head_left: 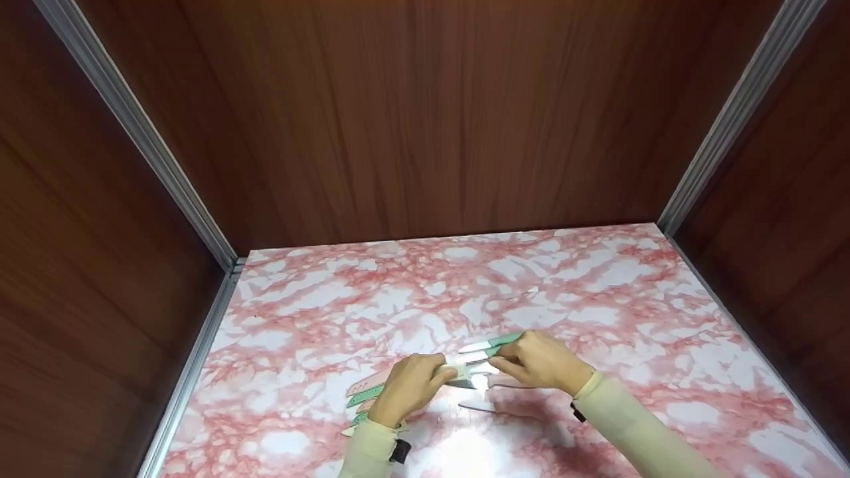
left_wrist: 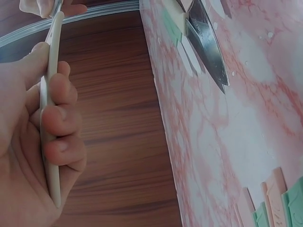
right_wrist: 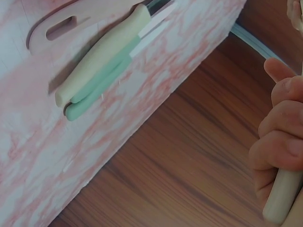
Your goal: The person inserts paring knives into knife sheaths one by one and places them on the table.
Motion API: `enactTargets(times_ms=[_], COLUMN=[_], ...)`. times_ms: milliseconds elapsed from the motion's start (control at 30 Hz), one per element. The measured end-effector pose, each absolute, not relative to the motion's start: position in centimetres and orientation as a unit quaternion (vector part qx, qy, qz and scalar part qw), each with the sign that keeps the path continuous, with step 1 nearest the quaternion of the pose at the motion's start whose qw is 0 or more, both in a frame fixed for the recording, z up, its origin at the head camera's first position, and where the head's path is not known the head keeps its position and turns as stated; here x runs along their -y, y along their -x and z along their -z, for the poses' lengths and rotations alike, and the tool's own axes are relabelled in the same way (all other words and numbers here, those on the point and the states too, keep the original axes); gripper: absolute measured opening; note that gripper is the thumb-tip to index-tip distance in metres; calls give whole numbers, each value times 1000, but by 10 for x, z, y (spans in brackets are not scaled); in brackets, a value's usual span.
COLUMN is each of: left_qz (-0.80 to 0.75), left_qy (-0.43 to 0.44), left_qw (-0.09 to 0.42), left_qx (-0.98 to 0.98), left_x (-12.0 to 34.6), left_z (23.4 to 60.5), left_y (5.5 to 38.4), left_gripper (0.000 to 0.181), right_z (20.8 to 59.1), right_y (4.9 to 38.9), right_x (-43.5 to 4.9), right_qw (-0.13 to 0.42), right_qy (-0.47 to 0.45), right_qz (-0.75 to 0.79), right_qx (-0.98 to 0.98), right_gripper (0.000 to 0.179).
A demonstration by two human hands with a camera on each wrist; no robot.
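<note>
Cream-handled knife [right_wrist: 283, 198] is in the air over the middle of the pink-and-white worktop [head_left: 597, 279], well apart from the far edge. The right hand [head_left: 544, 362] has its fingers curled tight round the handle. The left hand [head_left: 407, 388] grips a flat cream cover [left_wrist: 56, 35], with the thumb on one side and bent fingers on the other. A bit of shiny blade shows between the two hands, and its end meets the cover. How deep it goes in, I can't tell, and I can't tell if the cover is going on or coming off.

So this pair looks only part done. On the worktop, right of the middle, two green-handled knives [head_left: 508, 339] lie side by side with bare white blades. Another knife with a cream handle [right_wrist: 104, 52] lies next to them. Two big shiny blades [left_wrist: 208, 45] there have no covers on either. A pink piece with a long hole [right_wrist: 40, 35] lies near too; I can't see what it is.

Over nearer the left edge, a pink cover [head_left: 365, 383], a peach cover [left_wrist: 275, 196] and green covers [left_wrist: 296, 203] lie bunched close together. They look like knife covers, so those knives and covers seem not yet matched up.
</note>
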State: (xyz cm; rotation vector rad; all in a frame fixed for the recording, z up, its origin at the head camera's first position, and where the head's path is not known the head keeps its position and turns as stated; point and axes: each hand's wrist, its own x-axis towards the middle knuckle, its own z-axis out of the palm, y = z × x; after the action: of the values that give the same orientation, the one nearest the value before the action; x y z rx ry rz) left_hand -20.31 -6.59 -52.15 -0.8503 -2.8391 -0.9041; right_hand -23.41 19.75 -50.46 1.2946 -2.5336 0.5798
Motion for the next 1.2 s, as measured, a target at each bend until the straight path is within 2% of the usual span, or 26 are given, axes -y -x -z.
enactTargets(times_ms=[700, 1200], left_qz=[263, 253], left_qy=[272, 273], left_qw=[29, 44], left_qx=[925, 927], left_x=[61, 57], left_z=[519, 518], left_y=[206, 206], left_gripper=[34, 33], right_z=[506, 504], right_y=[237, 237], right_x=[-194, -192], right_qw=[137, 139], right_qy=[-449, -465], right_qz=[-181, -196], right_qx=[864, 852], right_gripper=[34, 33])
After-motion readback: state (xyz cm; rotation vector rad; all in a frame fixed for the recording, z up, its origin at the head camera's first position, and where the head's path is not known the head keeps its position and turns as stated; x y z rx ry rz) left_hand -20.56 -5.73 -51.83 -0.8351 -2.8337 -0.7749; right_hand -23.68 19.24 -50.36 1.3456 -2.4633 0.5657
